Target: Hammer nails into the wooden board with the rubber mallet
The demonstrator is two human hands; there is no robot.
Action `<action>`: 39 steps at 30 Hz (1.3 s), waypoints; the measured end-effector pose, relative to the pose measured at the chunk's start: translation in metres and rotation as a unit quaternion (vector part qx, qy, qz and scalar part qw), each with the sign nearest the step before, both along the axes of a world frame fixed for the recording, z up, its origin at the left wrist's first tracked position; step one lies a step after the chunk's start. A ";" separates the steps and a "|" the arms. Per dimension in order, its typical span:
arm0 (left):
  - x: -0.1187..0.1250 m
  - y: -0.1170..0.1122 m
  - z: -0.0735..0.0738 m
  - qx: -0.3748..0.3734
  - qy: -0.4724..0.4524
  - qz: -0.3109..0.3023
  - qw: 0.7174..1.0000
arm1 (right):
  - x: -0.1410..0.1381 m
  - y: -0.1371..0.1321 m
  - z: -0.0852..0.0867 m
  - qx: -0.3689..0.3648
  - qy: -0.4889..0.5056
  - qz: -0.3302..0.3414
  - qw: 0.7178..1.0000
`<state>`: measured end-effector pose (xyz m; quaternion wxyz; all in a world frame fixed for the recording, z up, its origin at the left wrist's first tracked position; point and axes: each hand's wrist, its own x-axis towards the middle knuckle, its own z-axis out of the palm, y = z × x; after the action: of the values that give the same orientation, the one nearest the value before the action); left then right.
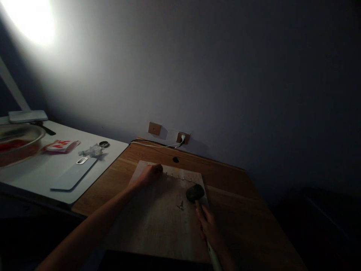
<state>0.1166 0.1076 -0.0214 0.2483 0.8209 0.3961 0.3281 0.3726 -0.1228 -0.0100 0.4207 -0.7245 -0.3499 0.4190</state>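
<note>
A pale wooden board (158, 222) lies on the brown wooden table. A row of small metal screws or nails (177, 176) stands upright along its far part. At the left end of that row, my left hand (152, 174) rests on the board with its fingers pinched together; what they hold is hidden. My right hand (208, 225) is wrapped round the light handle of a mallet with a dark, rounded head (195, 193). The mallet head is over the board's right side. A few loose screws or nails (180, 206) lie on the board between my hands.
Left of the wooden table (234, 210), a white table (63, 201) bears a flat grey cutting board (73, 175), crumpled plastic (94, 150), a tape roll (104, 144), a red-and-white packet (61, 146) and a clear bowl (39, 136). A cable runs to a wall socket (183, 137).
</note>
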 end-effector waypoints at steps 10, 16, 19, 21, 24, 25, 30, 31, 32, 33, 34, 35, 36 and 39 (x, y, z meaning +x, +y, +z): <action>-0.003 -0.001 0.001 0.005 0.021 0.016 1.000 | -0.005 0.001 0.003 -0.030 0.026 -0.021 0.999; -0.002 -0.002 0.004 0.016 0.047 0.001 0.999 | -0.004 0.001 0.002 -0.030 0.012 0.010 0.999; 0.001 -0.002 0.006 0.026 0.051 -0.008 0.998 | -0.003 0.001 0.000 -0.008 0.001 0.015 1.000; 0.002 -0.002 0.006 0.028 0.048 -0.010 0.998 | -0.005 0.004 0.000 0.010 -0.003 0.014 1.000; 0.002 -0.001 0.003 0.020 0.040 -0.012 0.999 | -0.015 0.017 0.008 0.031 -0.001 0.040 0.999; 0.002 0.000 0.001 0.015 0.037 -0.013 0.999 | -0.021 0.024 0.012 0.038 -0.002 0.057 0.998; 0.000 0.002 -0.004 -0.014 0.009 -0.029 0.999 | -0.062 0.069 0.039 0.069 -0.038 0.156 0.985; -0.001 0.002 -0.005 -0.023 -0.002 -0.038 0.999 | -0.070 0.078 0.041 0.068 -0.048 0.168 0.982; -0.002 0.001 -0.006 -0.031 -0.012 -0.044 0.998 | -0.077 0.087 0.042 0.068 -0.062 0.174 0.980; -0.002 0.001 -0.006 -0.036 -0.020 -0.046 0.998 | -0.083 0.095 0.042 0.066 -0.077 0.181 0.978; -0.002 0.001 -0.007 -0.038 -0.024 -0.043 0.998 | -0.088 0.102 0.042 0.063 -0.093 0.187 0.976; -0.002 0.001 -0.007 -0.035 -0.022 -0.033 0.999 | -0.091 0.107 0.041 0.060 -0.108 0.193 0.973; -0.002 0.001 -0.008 -0.032 -0.020 -0.025 0.999 | -0.092 0.111 0.042 0.056 -0.120 0.200 0.971; -0.002 0.001 -0.006 -0.033 -0.022 -0.028 0.999 | -0.091 0.114 0.053 0.062 -0.135 0.202 0.968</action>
<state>0.1143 0.1083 -0.0278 0.2930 0.8154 0.3781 0.3262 0.2812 -0.0085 0.0433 0.3206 -0.6612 -0.5678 0.3711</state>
